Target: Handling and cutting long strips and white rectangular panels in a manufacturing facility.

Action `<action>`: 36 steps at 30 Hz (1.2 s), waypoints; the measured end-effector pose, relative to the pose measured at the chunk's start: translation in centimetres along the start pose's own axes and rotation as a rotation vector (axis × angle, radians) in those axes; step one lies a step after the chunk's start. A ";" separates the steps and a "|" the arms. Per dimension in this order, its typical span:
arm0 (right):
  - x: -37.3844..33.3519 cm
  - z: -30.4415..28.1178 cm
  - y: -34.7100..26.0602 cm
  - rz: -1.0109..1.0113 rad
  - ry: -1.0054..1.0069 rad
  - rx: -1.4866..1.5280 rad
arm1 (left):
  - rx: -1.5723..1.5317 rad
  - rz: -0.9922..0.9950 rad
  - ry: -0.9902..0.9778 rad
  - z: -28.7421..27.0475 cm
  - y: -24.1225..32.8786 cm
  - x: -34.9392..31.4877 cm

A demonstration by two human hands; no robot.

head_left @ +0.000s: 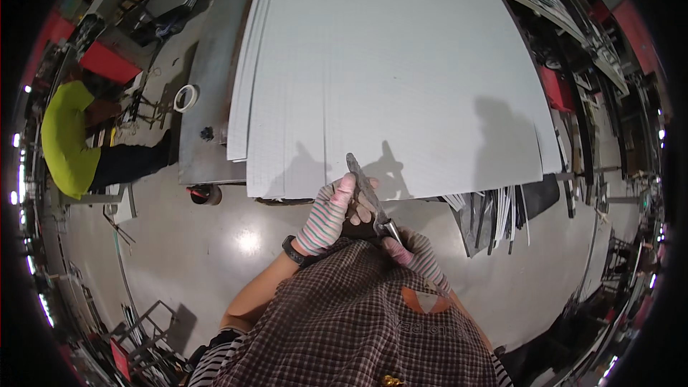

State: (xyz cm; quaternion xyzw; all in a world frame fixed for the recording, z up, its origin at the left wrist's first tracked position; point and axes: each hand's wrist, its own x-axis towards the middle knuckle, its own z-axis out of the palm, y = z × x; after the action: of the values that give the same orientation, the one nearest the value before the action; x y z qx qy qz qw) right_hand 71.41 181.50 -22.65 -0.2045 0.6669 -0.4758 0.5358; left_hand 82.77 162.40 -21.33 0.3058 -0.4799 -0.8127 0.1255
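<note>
In front of my checked apron I hold a narrow, worn grey hand tool (366, 190) with a shiny metal piece at its lower end. It slants from upper left to lower right, and its exact kind cannot be made out. My left hand (332, 209), in a striped knitted glove with the fingertips showing, is closed around the upper part. Its thumb lies along the tool. My right hand (416, 252), gloved the same way, grips near the shiny end, partly hidden by the apron. Just beyond both hands is the near edge of the stacked pale grey sheets (401, 79).
Left of the sheets, a bare metal tabletop (208, 86) carries a roll of white tape (186, 98). A dark red container (205, 194) stands below it. Thin strips (502, 215) hang at the right. A person in a yellow-green shirt (68, 140) works at far left.
</note>
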 end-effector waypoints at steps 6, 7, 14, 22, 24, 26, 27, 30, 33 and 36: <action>-1.8 -3.7 -0.9 0.076 -0.206 0.392 | 0.003 0.032 -0.182 3.7 0.2 1.7; -2.0 -4.4 -0.7 0.031 -0.263 0.479 | 0.051 0.029 -0.180 4.6 0.3 2.0; -2.6 -9.0 3.9 -0.035 -0.522 0.860 | 0.286 0.046 -0.203 11.8 1.3 2.9; -8.2 -15.0 5.1 -0.035 -0.367 0.965 | 0.348 0.069 -0.280 20.8 -2.4 3.7; -10.4 -16.7 4.8 -0.010 -0.174 0.912 | 0.369 -0.016 -0.294 23.0 -3.8 4.1; -12.0 -18.8 4.8 -0.036 -0.104 0.824 | 0.328 -0.039 -0.291 25.2 -5.1 4.6; -12.5 -19.7 4.9 -0.053 -0.111 0.804 | 0.327 -0.068 -0.271 26.0 -5.6 4.9; -14.3 -22.7 6.0 -0.046 0.000 0.826 | 0.267 -0.060 -0.245 28.5 -6.9 6.2; -15.1 -25.9 7.3 -0.024 0.236 1.019 | 0.270 -0.080 -0.254 30.5 -7.1 8.2; -13.1 -29.6 7.8 -0.107 0.440 0.921 | 0.328 -0.120 -0.272 31.8 -6.3 11.2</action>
State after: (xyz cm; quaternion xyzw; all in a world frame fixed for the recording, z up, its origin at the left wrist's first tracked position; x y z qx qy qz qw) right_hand 50.82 207.68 -23.34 0.1238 0.4737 -0.7787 0.3924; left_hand 54.91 182.42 -19.78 0.2378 -0.5992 -0.7634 -0.0403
